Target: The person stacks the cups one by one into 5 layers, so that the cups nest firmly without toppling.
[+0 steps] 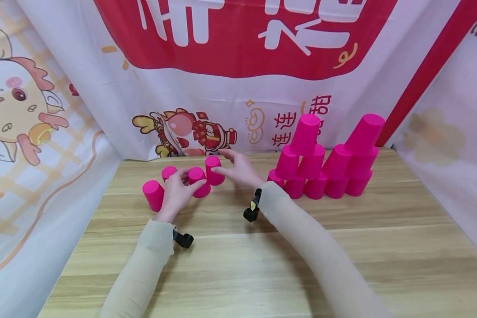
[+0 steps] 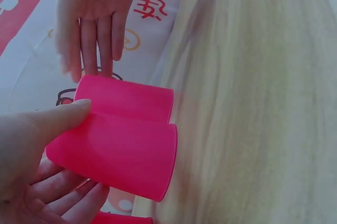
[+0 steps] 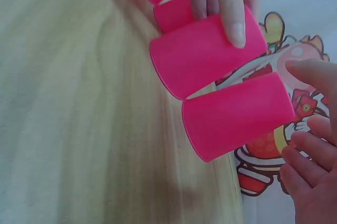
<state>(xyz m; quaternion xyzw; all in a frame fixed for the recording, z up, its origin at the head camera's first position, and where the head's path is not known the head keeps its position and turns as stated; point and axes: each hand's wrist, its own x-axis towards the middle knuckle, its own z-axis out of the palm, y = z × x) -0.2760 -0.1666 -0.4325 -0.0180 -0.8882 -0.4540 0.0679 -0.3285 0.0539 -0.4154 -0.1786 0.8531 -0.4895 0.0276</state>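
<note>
My left hand (image 1: 176,192) holds an upside-down pink cup (image 1: 198,187) standing on the table, thumb on the near side and fingers behind it. In the left wrist view the thumb lies on the cup wall (image 2: 121,150). Touching or almost touching it on the right is a second pink cup (image 1: 213,176). My right hand (image 1: 240,170) is beside that second cup, fingers spread and, in the right wrist view, apart from the cup (image 3: 239,116). Two more pink cups stand to the left: a near one (image 1: 153,196) and one partly hidden behind my left hand (image 1: 168,172).
Toward the back right, several pink cups (image 1: 335,187) are stacked upside down in tiers, with two peaks, a left top cup (image 1: 305,134) and a right top cup (image 1: 364,134). A printed cloth (image 1: 238,97) hangs behind the wooden table (image 1: 230,265). Side cloths flank it.
</note>
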